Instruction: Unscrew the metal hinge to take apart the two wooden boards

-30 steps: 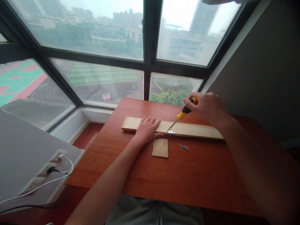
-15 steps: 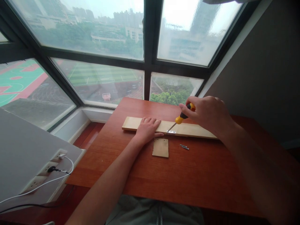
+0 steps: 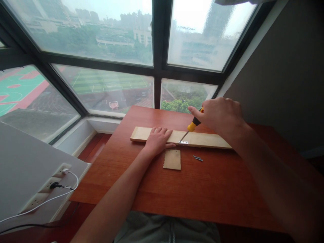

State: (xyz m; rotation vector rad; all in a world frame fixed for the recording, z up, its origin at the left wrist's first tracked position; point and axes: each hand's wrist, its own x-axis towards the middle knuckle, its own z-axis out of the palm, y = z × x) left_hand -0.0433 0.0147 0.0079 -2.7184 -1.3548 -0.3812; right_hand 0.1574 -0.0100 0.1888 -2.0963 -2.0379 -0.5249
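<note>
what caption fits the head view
Left hand flat on a plank, right hand holding a screwdriver to its metal plate.

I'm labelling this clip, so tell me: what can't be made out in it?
Head view only.
- Handle of the screwdriver: mostly hidden inside the right hand.
- The metal plate on the board: too small to show any screw under the tip.
- Board beneath the left hand: covered by it.
- The loose screws: too small to tell type.

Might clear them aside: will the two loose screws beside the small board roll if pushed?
Likely: the screws are thin round shafts lying loose on the smooth table. Small, probably light, so fiddly to pinch.
</note>
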